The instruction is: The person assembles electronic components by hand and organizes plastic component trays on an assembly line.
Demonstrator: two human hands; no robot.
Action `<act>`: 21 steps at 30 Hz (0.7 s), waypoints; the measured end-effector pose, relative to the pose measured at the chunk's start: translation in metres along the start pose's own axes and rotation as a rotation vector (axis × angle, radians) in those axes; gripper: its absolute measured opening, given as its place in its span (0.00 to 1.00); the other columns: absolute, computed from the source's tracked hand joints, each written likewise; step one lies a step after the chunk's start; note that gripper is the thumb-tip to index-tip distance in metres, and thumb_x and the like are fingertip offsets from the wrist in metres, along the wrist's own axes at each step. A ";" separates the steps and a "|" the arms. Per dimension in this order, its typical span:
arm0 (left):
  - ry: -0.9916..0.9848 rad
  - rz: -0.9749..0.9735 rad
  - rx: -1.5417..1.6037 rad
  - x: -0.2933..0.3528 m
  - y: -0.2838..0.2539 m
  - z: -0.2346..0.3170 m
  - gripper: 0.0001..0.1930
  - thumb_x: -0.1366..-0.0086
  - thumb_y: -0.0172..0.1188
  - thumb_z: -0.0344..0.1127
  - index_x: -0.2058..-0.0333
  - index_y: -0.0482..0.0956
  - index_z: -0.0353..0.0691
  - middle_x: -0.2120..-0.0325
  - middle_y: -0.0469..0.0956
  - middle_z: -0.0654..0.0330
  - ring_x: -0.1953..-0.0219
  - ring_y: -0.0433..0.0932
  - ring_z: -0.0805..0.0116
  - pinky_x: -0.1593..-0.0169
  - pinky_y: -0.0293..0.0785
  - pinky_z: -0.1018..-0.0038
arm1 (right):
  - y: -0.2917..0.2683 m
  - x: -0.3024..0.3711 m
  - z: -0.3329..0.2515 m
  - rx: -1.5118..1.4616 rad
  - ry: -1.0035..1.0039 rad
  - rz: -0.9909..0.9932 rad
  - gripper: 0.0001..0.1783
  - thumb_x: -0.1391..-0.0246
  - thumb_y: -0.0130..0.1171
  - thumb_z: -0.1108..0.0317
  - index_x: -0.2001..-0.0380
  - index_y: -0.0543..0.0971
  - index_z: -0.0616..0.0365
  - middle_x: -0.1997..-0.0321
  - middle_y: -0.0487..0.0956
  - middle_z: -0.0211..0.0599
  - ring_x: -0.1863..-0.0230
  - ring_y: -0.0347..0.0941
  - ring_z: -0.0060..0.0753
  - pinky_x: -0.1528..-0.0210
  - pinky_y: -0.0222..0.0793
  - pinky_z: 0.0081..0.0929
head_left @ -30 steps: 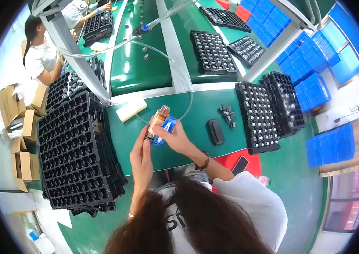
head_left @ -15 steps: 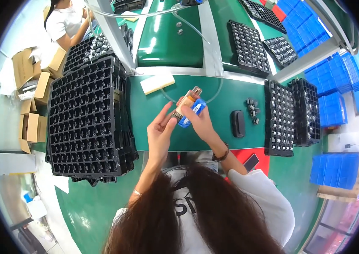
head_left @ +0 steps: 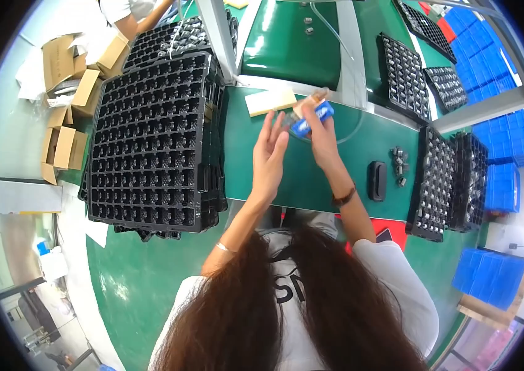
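Observation:
Above the green worktable (head_left: pixel 342 191), my right hand (head_left: pixel 325 145) is closed around a blue-and-white hand-sized thing (head_left: pixel 317 119). A pale, orange-tinged piece with a clear or shiny tip lies along it; motion blur hides what kind it is. My left hand (head_left: pixel 268 162) has its fingers stretched out and apart, palm toward the held thing. Its fingertips come close to a small dark end of that thing; whether they touch cannot be made out. Just beyond my hands a cream-coloured flat block (head_left: pixel 270 101) lies on the table.
Stacked black trays (head_left: pixel 147 148) with rows of sockets stand at the left. Filled trays (head_left: pixel 432 185) stand at the right. Nearer lie small metallic parts (head_left: pixel 400 164) and a black oblong case (head_left: pixel 377 180). A clear hose (head_left: pixel 361 105) curves behind my hands. Another person (head_left: pixel 132 15) sits far left.
The whole view has shifted, so the table and trays appear lower left to right-tilted. My left fingers have straightened and moved slightly off the held thing, which stays in my right hand.

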State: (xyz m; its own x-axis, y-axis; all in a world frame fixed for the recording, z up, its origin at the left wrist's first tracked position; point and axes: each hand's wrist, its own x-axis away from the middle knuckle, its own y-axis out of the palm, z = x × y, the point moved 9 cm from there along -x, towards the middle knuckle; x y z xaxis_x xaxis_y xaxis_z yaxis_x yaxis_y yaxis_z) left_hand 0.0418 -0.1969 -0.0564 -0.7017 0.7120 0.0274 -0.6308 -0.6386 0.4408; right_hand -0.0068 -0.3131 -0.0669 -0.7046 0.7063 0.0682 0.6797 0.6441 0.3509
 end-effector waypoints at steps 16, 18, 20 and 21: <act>0.191 0.342 -0.048 0.019 -0.029 0.005 0.14 0.32 0.45 0.38 0.52 0.64 0.38 0.63 0.72 0.59 0.61 0.70 0.72 0.55 0.65 0.75 | -0.008 -0.044 -0.022 1.022 -0.440 0.058 0.41 0.67 0.71 0.48 0.52 0.65 0.55 0.71 0.71 0.39 0.70 0.70 0.40 0.68 0.67 0.33; 0.213 0.178 -0.064 0.015 0.011 -0.007 0.10 0.33 0.45 0.36 0.59 0.69 0.37 0.68 0.72 0.61 0.64 0.70 0.74 0.56 0.65 0.77 | -0.057 -0.035 -0.063 1.128 -0.461 0.067 0.42 0.71 0.73 0.48 0.53 0.66 0.55 0.73 0.66 0.33 0.73 0.66 0.30 0.70 0.65 0.29; 0.161 -0.001 -0.184 0.004 0.061 -0.029 0.11 0.33 0.44 0.35 0.63 0.71 0.33 0.70 0.73 0.60 0.64 0.71 0.74 0.57 0.66 0.78 | -0.163 -0.053 -0.091 1.125 -0.383 0.322 0.28 0.57 0.66 0.57 0.54 0.69 0.57 0.72 0.71 0.36 0.70 0.67 0.25 0.70 0.65 0.24; 0.116 -0.051 -0.205 -0.005 0.079 -0.037 0.11 0.33 0.45 0.35 0.61 0.70 0.32 0.68 0.74 0.58 0.63 0.72 0.73 0.56 0.66 0.78 | -0.186 -0.047 -0.124 1.146 -0.441 0.514 0.26 0.56 0.63 0.51 0.59 0.73 0.59 0.68 0.76 0.45 0.68 0.72 0.40 0.67 0.67 0.37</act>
State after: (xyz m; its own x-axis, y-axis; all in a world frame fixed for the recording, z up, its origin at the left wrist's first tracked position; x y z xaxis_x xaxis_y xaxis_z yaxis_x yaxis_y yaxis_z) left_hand -0.0166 -0.2616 -0.0553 -0.6935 0.7137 -0.0987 -0.7118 -0.6575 0.2470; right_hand -0.1252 -0.5021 -0.0198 -0.3411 0.8375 -0.4270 0.7862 0.0052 -0.6179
